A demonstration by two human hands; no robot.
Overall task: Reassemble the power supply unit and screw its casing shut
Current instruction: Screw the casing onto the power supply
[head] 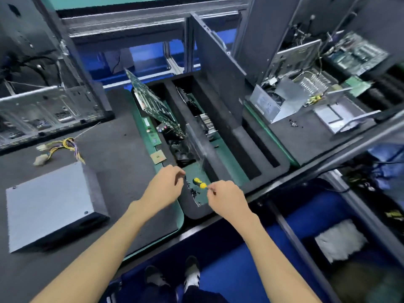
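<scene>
From the head camera, looking down over the bench, both bare forearms reach forward to the near end of a black foam tray (269, 149) with long slots. The left hand (162, 186) hovers over the tray's near left corner with its fingers curled inward, thumb and forefinger drawn close together as if pinching something tiny; the blur keeps me from telling whether anything sits between them. The right hand (227, 197) is just beside it, fingers curled, pinching the thin shaft of a small yellow-handled screwdriver (203, 185), whose handle points toward the left hand. A second yellow handle (196, 180) lies on the green mat (218, 149) touching the first. Small dark screws (192, 190) are scattered on the foam edge between the two hands.

The power supply unit (49, 206), a closed grey metal box, rests well to the left on the dark bench pad (122, 149), apart from both hands. Its yellow wire bundle (63, 147) with white connectors trails out behind it. A circuit board (153, 103) stands tilted in the left tray slot, and a small square chip (158, 157) lies near the tray's edge. An open computer case (50, 108) sits behind on the left. Another opened metal housing (275, 101) sits on the far right bench.
</scene>
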